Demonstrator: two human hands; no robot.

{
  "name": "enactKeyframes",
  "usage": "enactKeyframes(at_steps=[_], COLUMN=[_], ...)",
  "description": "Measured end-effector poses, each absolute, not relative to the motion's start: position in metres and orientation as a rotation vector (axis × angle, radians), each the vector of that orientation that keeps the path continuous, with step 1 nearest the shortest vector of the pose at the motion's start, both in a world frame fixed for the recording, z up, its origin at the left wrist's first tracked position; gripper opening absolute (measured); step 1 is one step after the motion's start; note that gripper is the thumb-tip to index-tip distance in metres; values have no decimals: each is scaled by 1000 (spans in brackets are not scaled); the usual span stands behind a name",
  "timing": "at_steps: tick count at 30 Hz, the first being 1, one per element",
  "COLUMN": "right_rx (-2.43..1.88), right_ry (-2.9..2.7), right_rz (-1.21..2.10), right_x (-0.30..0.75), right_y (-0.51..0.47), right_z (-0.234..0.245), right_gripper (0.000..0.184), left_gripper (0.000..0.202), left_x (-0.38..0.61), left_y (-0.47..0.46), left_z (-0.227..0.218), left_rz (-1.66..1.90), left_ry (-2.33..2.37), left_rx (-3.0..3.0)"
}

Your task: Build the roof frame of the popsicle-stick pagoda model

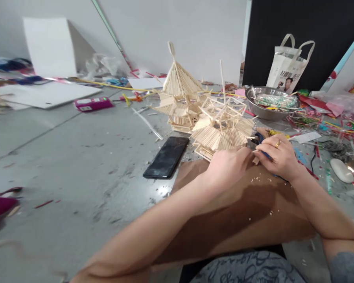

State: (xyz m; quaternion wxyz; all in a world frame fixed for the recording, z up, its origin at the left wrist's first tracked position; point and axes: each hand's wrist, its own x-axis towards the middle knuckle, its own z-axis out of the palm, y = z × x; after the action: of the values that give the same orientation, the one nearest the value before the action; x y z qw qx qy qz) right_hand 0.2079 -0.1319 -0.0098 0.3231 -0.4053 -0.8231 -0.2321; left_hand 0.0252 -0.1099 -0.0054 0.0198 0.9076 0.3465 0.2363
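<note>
Grey concrete flooring (76, 157), scuffed and strewn with small offcuts, serves as the work surface, bounded at the back by a pale wall and a black panel. A sheet of brown cardboard (238, 212) is laid directly before the person, and a black phone (166, 157) lies face up just beside its left edge. Beyond the cardboard 2 stick-built models are set: a taller tower (179, 91) with a pointed roof, and in front of it a lower roof section (222, 127) with an open lattice top. A metal bowl (270, 103) is seen behind the models to the right, with a white tote bag (289, 63) propped against the black panel. A pink box (93, 103) and white boards (45, 94) are left further back on the left; coloured scraps are scattered along the right.

Both forearms are extended forward over the cardboard, converging at the right edge of the roof section. The left hand (228, 165) is curled with fingers bent inward, pressed against the base of the roof section. The right hand (279, 157), ringed on 1 finger, is clenched around a blue-handled tool (261, 142), whose tip is held at the edge of the roof section; the tool's type cannot be told.
</note>
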Motion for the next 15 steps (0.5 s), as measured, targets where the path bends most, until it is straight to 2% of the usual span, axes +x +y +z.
enactKeyframes(at_steps=[5, 9, 11, 15], right_rx=[-1072, -1166, -1316, -1703], right_ry=[-2173, -1780, -1665, -1784], right_rz=[-630, -732, -667, -419], right_x=[217, 246, 265, 287], right_y=[-145, -148, -143, -128], right_z=[-21, -31, -42, -65], right_gripper=[10, 22, 16, 32], left_gripper=[25, 27, 27, 27], left_x=[32, 33, 33, 32], left_y=[-117, -116, -111, -98], left_z=[-32, -56, -68, -86], left_rz=[796, 831, 804, 727], left_ry=[1008, 938, 969, 994], left_rx=[2579, 2307, 2229, 2220])
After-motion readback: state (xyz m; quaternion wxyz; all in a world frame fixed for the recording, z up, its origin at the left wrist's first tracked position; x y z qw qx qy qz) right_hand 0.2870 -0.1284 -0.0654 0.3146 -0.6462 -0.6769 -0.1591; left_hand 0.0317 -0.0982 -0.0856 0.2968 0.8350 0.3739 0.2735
